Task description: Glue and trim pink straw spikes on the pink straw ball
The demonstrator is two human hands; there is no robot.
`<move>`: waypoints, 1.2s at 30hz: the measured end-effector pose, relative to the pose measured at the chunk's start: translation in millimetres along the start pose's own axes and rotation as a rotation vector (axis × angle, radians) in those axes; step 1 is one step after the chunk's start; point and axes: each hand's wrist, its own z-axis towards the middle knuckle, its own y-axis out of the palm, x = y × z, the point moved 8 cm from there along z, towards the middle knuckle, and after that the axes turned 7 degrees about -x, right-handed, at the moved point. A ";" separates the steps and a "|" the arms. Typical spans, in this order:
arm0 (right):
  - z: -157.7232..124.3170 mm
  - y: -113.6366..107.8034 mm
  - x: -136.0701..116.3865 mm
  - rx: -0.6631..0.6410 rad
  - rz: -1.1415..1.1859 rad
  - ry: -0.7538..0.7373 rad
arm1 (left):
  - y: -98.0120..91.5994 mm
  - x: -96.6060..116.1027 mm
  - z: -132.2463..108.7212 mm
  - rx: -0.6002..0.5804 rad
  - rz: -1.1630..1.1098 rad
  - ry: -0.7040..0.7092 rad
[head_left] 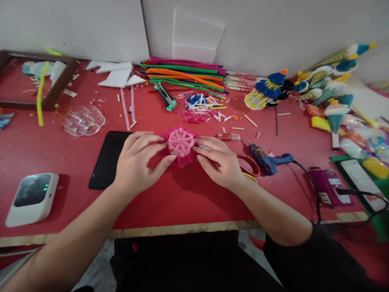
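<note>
A small round pink craft piece sits between my two hands, with crossed pale-pink strips on top and darker pink spikes round its edge. My left hand grips its left side, thumb at the lower edge and fingers at the upper. On the opposite side my right hand pinches the rim, with a ring on one finger. Both hands hold it just above or on the red table; which of these I cannot tell. Beyond it lie cut pink pipe-cleaner bits.
A black phone lies by my left wrist. Right of my right hand are scissors and a blue glue gun with a cord. Behind are a cutter, pipe cleaners and a blue craft figure. A white device stands left.
</note>
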 end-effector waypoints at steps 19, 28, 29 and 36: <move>-13.9 11.0 46.0 -0.027 0.612 0.729 | 40.1 -46.5 -17.1 0.069 -1.040 -0.837; -21.9 45.6 46.6 -0.091 1.096 0.884 | 36.3 -28.4 -9.7 -0.021 -1.020 -0.688; -21.7 46.2 46.3 -0.078 1.111 0.877 | 35.8 -26.9 -9.3 -0.023 -1.037 -0.666; -20.9 41.3 48.3 0.022 1.123 0.845 | 28.2 -21.7 -10.3 0.010 -1.123 -0.536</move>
